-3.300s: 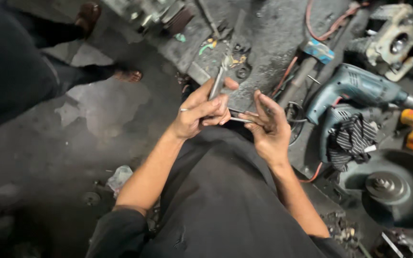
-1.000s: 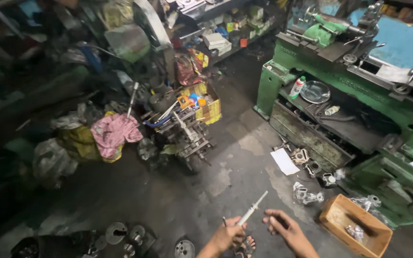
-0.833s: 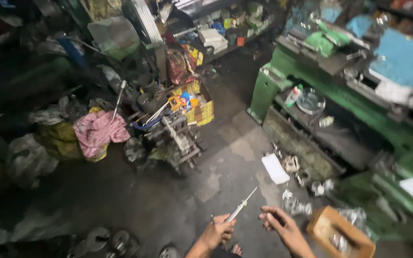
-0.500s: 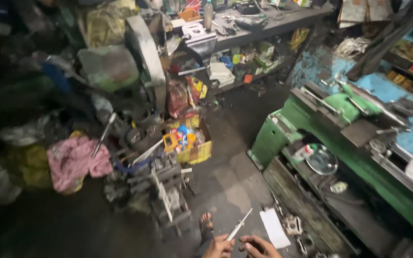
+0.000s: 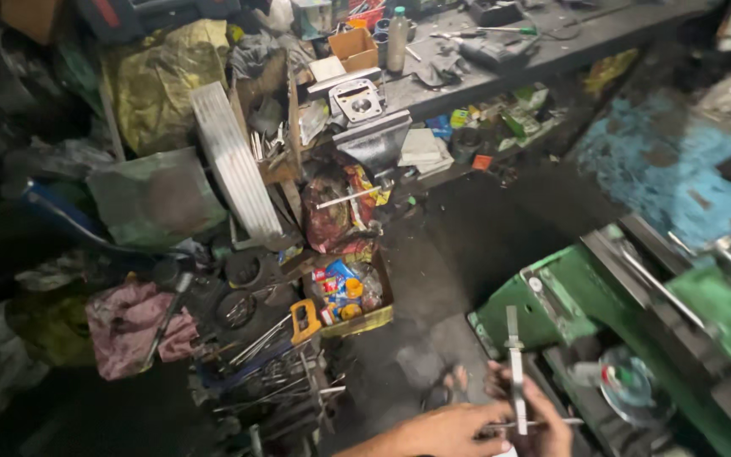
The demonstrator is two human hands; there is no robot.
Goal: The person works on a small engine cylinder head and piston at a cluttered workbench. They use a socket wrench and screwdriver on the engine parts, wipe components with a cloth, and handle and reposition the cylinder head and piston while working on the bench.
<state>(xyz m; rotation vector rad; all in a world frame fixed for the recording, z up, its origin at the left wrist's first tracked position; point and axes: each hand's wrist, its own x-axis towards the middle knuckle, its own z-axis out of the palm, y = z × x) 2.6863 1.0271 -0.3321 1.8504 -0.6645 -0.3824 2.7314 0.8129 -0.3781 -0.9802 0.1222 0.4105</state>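
Both hands, left (image 5: 448,430) and right (image 5: 543,423), pinch a thin, stiff metal caliper (image 5: 514,372), light but slippery, best gripped low on its beam.

My left hand (image 5: 454,429) and right hand (image 5: 543,419) are meeting at the bottom edge of the view, just above the floor (image 5: 433,279), with a slim metal gauge (image 5: 514,368) standing upright between them. A lathe (image 5: 636,313) is sitting to my right, its near corner just beside the gauge. Ahead and to the left, an open box of packets (image 5: 350,298) is resting on the floor, and a pile of rods (image 5: 268,372) is lying just left of it. Further left, a crumpled cloth (image 5: 133,326) is lying. Behind them all, the tabletop (image 5: 552,46) is running along the far side, carrying a bottle (image 5: 397,38) near its left end.
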